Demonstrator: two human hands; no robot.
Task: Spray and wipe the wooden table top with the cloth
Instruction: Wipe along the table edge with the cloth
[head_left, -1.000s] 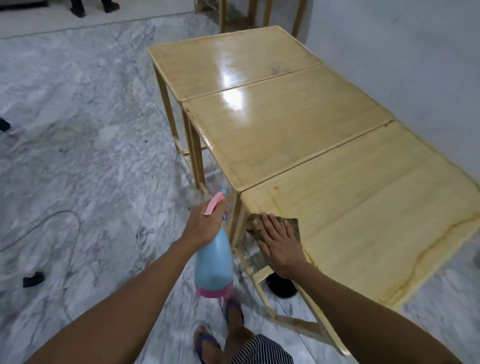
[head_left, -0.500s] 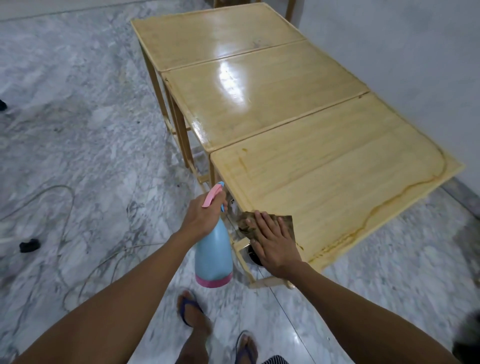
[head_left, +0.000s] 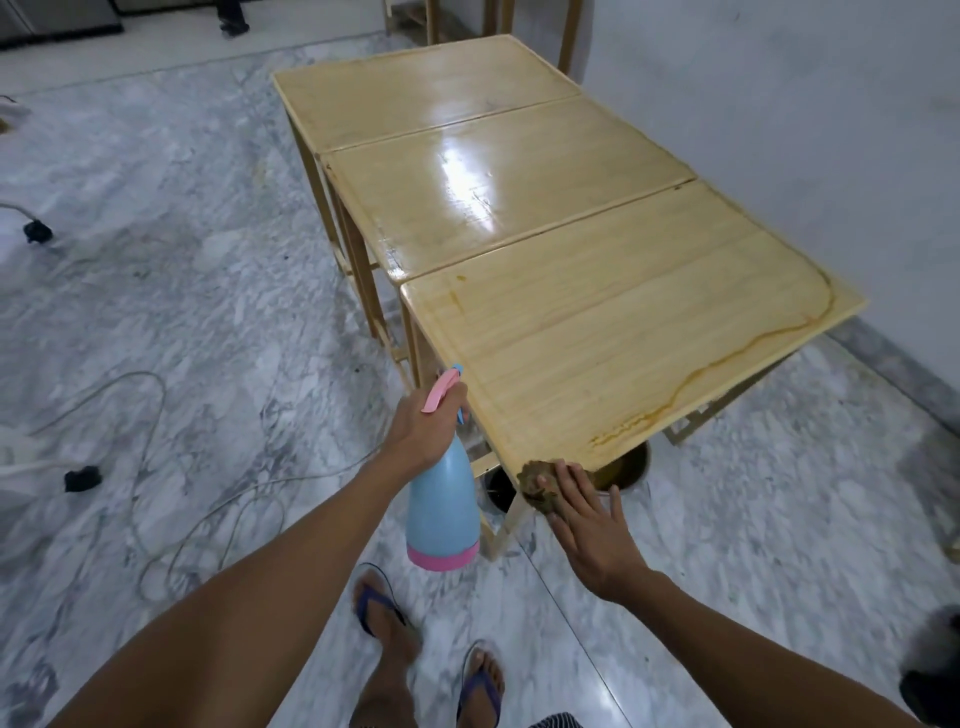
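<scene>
Head-camera view of a person standing at the near corner of a pale wooden table top (head_left: 597, 322), which is made of three rectangular panels running away from the hands toward a grey wall (head_left: 779, 130). The left hand (head_left: 423, 426) is gripping the neck of a light-blue plastic spray bottle (head_left: 441, 514) with a pink base and pink trigger; its fingers are curling round the neck just under the trigger, and the bottle is hanging upright, just left of the table edge and not touching it. The right hand (head_left: 587, 525) is lying with its fingers straight against a crumpled brown cloth (head_left: 537, 480), pressing it to the nearest corner of the table top; the cloth is sitting at the very corner, partly over the edge, directly beyond the fingertips. An amber stain line (head_left: 727, 358) is curving across the nearest panel, ahead and to the right of the right hand. A dark round container (head_left: 623, 467) is showing beneath the table, just beyond the right hand. Grey cables (head_left: 156, 415) are trailing over the marbled floor (head_left: 156, 260) to the left of the left hand. Two feet in blue flip-flops (head_left: 384, 608) are standing below and between the forearms.
</scene>
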